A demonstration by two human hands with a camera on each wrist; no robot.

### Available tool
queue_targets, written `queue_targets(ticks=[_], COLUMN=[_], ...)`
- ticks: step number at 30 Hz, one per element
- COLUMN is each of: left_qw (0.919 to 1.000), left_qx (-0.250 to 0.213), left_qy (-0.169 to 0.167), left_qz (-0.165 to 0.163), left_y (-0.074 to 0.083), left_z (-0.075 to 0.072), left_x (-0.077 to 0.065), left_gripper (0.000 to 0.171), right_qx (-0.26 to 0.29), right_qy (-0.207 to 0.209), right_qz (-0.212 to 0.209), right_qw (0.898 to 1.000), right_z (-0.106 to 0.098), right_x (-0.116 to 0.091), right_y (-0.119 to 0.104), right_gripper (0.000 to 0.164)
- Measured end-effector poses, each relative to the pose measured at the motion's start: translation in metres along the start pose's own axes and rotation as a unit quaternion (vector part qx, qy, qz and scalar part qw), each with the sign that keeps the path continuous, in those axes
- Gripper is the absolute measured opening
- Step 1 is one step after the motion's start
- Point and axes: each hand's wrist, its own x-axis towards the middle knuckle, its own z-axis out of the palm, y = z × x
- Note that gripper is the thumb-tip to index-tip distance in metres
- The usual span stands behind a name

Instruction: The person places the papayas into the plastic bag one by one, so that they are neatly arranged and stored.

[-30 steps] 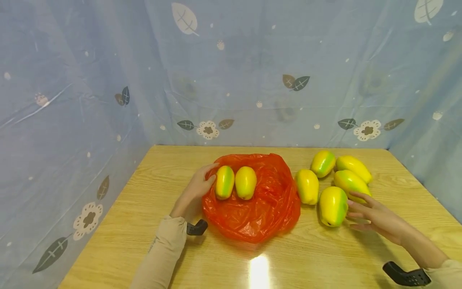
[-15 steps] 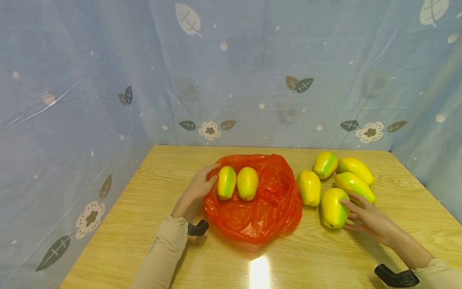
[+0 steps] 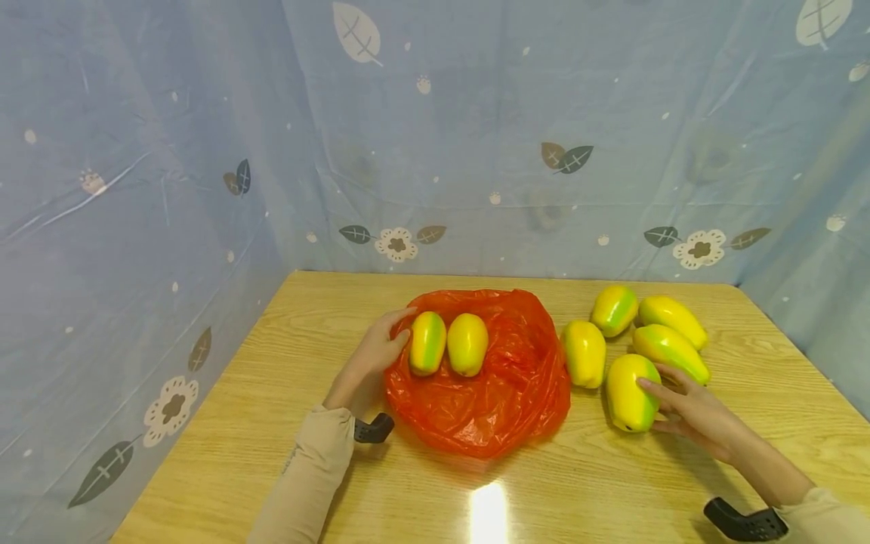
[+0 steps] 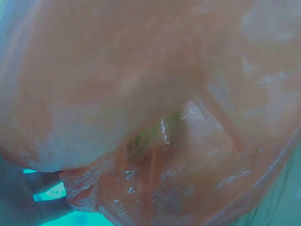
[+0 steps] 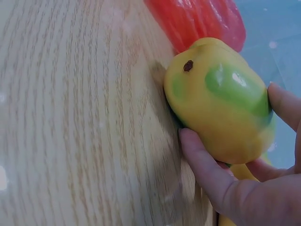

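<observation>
A red plastic bag (image 3: pixel 469 415) lies spread on the table with two yellow-green papayas in it, a left papaya (image 3: pixel 427 344) and a right papaya (image 3: pixel 467 345). My left hand (image 3: pixel 372 349) holds the bag's left rim, thumb on the inner side. Crumpled plastic fills most of the left wrist view, with fingers (image 4: pixel 46 209) at its lower left. To the bag's right, my right hand (image 3: pixel 693 414) grips the nearest loose papaya (image 3: pixel 628 394), which rests on the table. In the right wrist view, thumb and fingers sit around that papaya (image 5: pixel 221 108), its dark end spot facing away from the palm.
Several other papayas lie close behind the gripped one, among them one papaya (image 3: pixel 584 353) against the bag's right side and one papaya (image 3: pixel 671 352) just behind my right hand. The wooden table (image 3: pixel 272 461) meets a blue patterned curtain (image 3: pixel 469 151) at the back and left.
My right hand has come left from beside the nearest loose papaya and taken hold of it, thumb on its top. The left hand stays on the bag's rim. The head view has shifted slightly.
</observation>
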Motion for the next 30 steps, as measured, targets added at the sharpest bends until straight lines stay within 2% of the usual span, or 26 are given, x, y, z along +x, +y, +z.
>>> queue_targets(ticks=[5, 9, 12, 16, 20, 30], left_qw=[0.9998, 0.9999, 1.0, 1.0, 1.0, 1.0], left_qx=[-0.003, -0.003, -0.003, -0.007, -0.006, 0.0], left_qy=[0.009, 0.01, 0.006, 0.003, 0.002, 0.003], left_qz=[0.015, 0.013, 0.006, -0.002, -0.004, -0.003], left_y=[0.0, 0.0, 0.0, 0.001, 0.002, 0.001], left_z=[0.0, 0.0, 0.0, 0.0, -0.001, 0.0], left_x=[0.001, 0.001, 0.001, 0.001, 0.001, 0.001], left_gripper=[0.042, 0.042, 0.042, 0.042, 0.041, 0.042], right_qx=[0.006, 0.018, 0.013, 0.003, 0.002, -0.022], right_qy=[-0.007, -0.01, -0.005, 0.001, 0.0, -0.008], right_qz=[-0.001, 0.007, -0.005, -0.044, -0.067, -0.061], right_qw=[1.0, 1.0, 1.0, 0.999, 0.998, 0.998], right_z=[-0.005, -0.011, -0.015, -0.023, -0.027, -0.024], right_x=[-0.002, -0.005, -0.008, -0.008, -0.006, 0.01], right_y=[0.0, -0.004, -0.01, -0.024, -0.042, -0.08], right_gripper=[0.084, 0.085, 0.084, 0.081, 0.08, 0.08])
